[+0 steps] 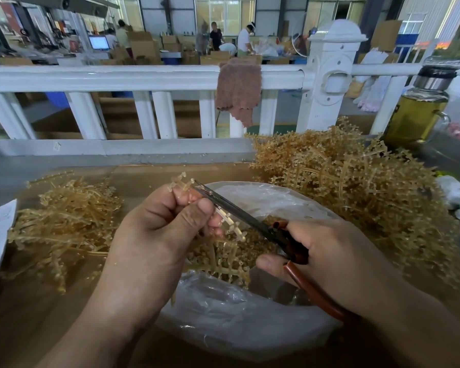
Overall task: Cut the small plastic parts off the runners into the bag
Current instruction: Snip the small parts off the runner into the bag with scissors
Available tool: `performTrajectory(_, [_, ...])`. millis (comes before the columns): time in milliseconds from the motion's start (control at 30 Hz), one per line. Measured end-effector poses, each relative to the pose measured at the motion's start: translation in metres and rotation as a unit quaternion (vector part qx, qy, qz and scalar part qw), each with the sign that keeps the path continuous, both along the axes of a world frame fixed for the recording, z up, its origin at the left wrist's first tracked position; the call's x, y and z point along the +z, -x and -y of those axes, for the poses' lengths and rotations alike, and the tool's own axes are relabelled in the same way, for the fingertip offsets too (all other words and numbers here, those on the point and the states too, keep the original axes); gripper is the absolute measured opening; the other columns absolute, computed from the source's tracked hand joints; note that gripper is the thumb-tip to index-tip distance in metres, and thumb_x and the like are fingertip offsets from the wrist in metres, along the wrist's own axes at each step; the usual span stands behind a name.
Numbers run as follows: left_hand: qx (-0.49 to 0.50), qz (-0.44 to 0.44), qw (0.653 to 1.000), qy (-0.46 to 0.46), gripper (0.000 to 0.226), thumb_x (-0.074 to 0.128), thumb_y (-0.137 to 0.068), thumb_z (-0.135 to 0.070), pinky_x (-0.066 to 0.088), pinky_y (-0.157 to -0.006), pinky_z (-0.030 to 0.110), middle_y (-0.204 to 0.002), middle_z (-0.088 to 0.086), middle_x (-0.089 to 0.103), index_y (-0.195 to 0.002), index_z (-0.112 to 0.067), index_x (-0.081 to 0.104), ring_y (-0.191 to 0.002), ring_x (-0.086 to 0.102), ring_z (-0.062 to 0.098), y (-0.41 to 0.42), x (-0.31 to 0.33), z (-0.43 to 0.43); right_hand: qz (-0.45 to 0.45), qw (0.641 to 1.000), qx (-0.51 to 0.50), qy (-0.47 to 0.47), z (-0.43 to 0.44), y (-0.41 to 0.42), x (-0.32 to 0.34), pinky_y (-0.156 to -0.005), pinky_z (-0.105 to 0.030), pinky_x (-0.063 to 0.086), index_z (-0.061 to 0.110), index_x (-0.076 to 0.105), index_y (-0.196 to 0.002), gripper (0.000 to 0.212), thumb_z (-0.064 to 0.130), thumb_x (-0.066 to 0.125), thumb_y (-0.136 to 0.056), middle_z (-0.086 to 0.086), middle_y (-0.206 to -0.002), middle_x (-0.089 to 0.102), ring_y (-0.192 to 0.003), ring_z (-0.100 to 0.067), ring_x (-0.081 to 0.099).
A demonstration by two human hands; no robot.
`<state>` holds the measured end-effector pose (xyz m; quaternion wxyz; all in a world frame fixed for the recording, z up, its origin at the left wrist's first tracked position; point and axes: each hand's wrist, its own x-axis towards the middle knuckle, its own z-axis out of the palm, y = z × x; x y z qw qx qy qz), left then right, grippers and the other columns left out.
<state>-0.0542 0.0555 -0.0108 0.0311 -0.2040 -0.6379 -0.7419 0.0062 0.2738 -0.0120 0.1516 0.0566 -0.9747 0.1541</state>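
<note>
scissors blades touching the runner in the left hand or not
Touching. Head view: the scissors lie against the runner that the left hand pinches, above the bag.

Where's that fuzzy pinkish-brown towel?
The pinkish-brown cloth towel hangs over the white railing in the upper middle of the head view, just left of the thick white fence post.

A see-through amber runner (pixel 182 185), a thin stalk with small knobbed parts, is pinched in the left hand (pixel 154 235) above the clear plastic bag (pixel 223 320), which lies open on the worktop (pixel 24 314) with amber pieces (pixel 223 258) inside. The scissors (pixel 239 216), dark-bladed with reddish-brown handles, are gripped in the right hand (pixel 337 261), tips at the runner's top end. A tall heap of runners (pixel 351 187) sits right of the bag, a flatter heap (pixel 64 224) left
</note>
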Motion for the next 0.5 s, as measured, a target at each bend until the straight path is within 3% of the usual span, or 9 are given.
performTrajectory(233, [0.001,-0.004,1.000,-0.001,0.011,0.071,-0.077,-0.035,0.058,-0.069,0.020,-0.078,0.008,0.076,-0.077,-0.025,0.076,-0.073,0.073,0.016,0.0003,-0.0003,-0.0012,-0.002,1.000,-0.007,-0.003,0.0002,0.0007,-0.0002,-0.045,-0.019,0.024,0.029,0.037,-0.058,0.076,0.100,0.012,-0.063,0.011,-0.051,0.044,-0.046,-0.006,0.044])
performTrajectory(367, [0.000,-0.009,1.000,-0.002,0.014,0.072,-0.074,-0.039,0.057,-0.069,0.019,-0.078,0.008,0.076,-0.076,-0.026,0.075,-0.072,0.073,0.016,-0.0008,0.0018,-0.0009,-0.007,1.000,-0.005,0.001,-0.0005,0.0005,0.0003,-0.046,-0.021,0.024,0.029,0.036,-0.057,0.064,0.092,0.032,-0.068,0.011,-0.051,0.043,-0.047,-0.006,0.043])
performTrajectory(500, [0.007,-0.020,1.000,0.001,0.009,0.076,-0.078,-0.035,0.058,-0.068,0.019,-0.077,0.008,0.076,-0.075,-0.027,0.075,-0.070,0.074,0.016,-0.0001,0.0013,-0.0011,-0.007,1.000,-0.003,-0.005,-0.0009,0.0002,0.0007,-0.047,-0.020,0.023,0.030,0.036,-0.058,0.060,0.089,0.033,-0.070,0.012,-0.052,0.044,-0.048,-0.006,0.044])
